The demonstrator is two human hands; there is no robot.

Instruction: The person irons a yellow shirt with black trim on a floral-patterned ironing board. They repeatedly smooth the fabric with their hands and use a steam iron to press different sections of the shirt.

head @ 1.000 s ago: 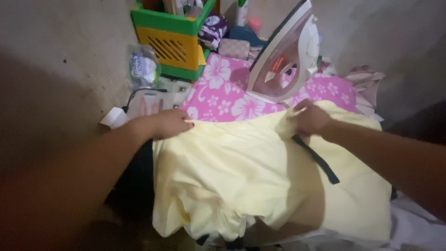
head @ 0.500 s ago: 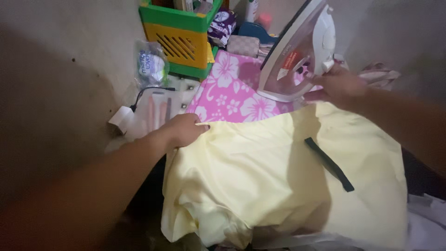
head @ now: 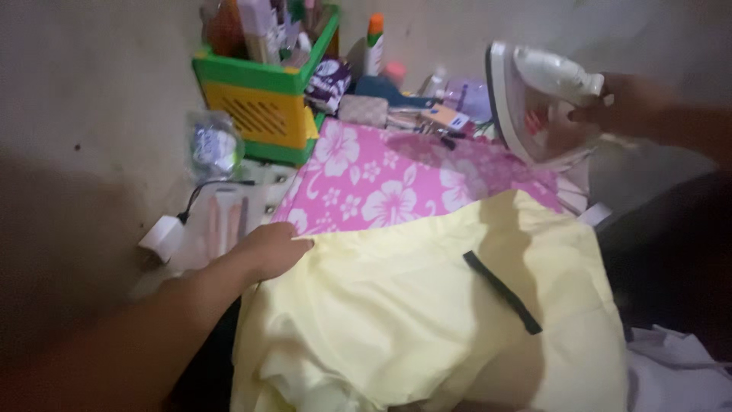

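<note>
Nearest the camera, spread flat over most of the foreground: a pale yellow cotton garment (head: pixel 427 320), creased and bunched along its lower left edge, crossed by a short dark strap (head: pixel 503 292) lying diagonally right of centre. At its upper left corner, the left hand (head: pixel 271 250), palm down, fingers curled and pinching the fabric's edge. Just beyond, under the garment and showing past its top edge, a pink cloth with white flower print (head: pixel 381 179). Left of that cloth, on the grey floor: a small white plug-in charger (head: pixel 162 236) with a thin dark cable, a flat white object beside it, too blurred to make out, and a crumpled clear plastic bag (head: pixel 213 145). Farther back, a green and yellow plastic crate (head: pixel 255 114) packed with bottles and tubes, touching the pink cloth's far left corner. Behind and right of the crate, a scatter of small toiletries and a white bottle with an orange cap (head: pixel 373 42). Upper right, lifted clear of the cloth and tilted with its soleplate facing left: a white and pink electric iron (head: pixel 534 103), gripped around the handle by the right hand (head: pixel 629 103), fingers closed.
</note>
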